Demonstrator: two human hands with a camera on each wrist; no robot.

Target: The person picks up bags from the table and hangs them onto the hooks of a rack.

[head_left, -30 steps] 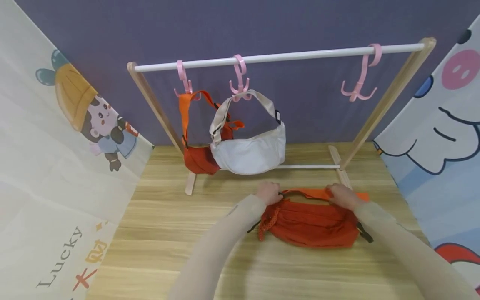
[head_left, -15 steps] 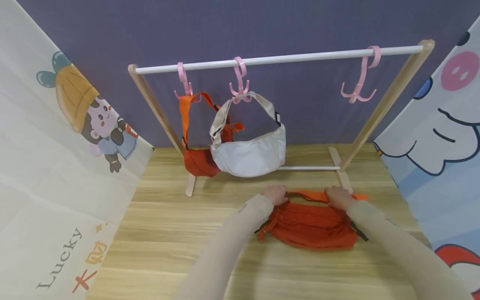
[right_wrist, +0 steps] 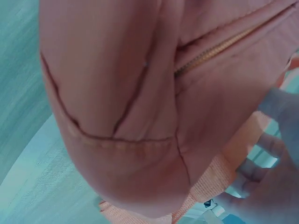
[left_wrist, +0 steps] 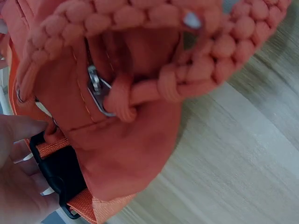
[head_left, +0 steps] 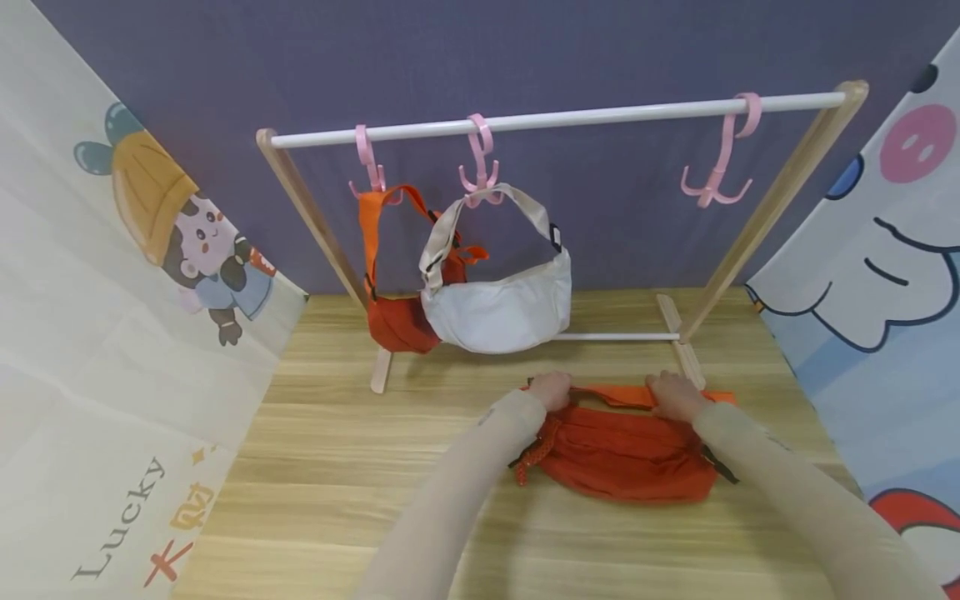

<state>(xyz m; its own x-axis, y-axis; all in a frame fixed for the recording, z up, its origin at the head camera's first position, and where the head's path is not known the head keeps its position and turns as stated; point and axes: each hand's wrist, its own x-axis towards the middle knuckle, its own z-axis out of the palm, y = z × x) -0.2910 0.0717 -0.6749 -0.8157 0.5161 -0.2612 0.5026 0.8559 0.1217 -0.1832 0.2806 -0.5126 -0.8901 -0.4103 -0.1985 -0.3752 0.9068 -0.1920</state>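
Left hand [head_left: 551,391] shifted right, gripping plastic buckle [left_wrist: 61,169] | right hand [head_left: 677,396] gripping woven strap [right_wrist: 215,179] | creased bag [head_left: 630,457]

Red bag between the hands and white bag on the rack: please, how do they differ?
The red bag is off the rack, in front of it; the white bag hangs from a pink hook. The red bag's strap is orange, the white bag's pale. Both have black strap fittings.

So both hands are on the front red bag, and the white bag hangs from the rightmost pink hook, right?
Not the rightmost hook: the white bag hangs from the middle hook, as the head view shows. The left hand and right hand are on the front red bag.
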